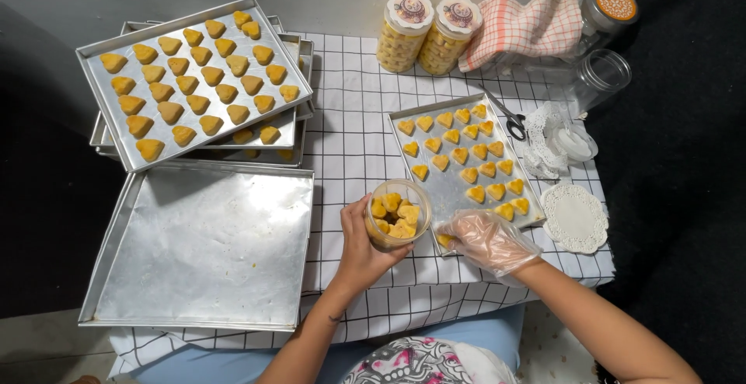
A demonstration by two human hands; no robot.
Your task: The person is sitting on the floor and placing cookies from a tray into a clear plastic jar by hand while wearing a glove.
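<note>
My left hand (359, 248) grips a clear plastic jar (398, 214) partly filled with yellow heart-shaped cookies, held just above the checked cloth. My right hand (488, 240), in a thin transparent glove, rests at the near corner of a small metal tray (451, 190) and pinches one cookie (444, 240) there. Several rows of the same cookies lie on that tray, to the right of the jar.
A large empty tray (203, 248) lies at the left front. Behind it is a stack of trays (101, 81) with cookies. At the back stand two filled lidded jars (423, 34), a checked towel (528, 26), empty jars (602, 73), scissors (511, 123) and paper doilies (575, 218).
</note>
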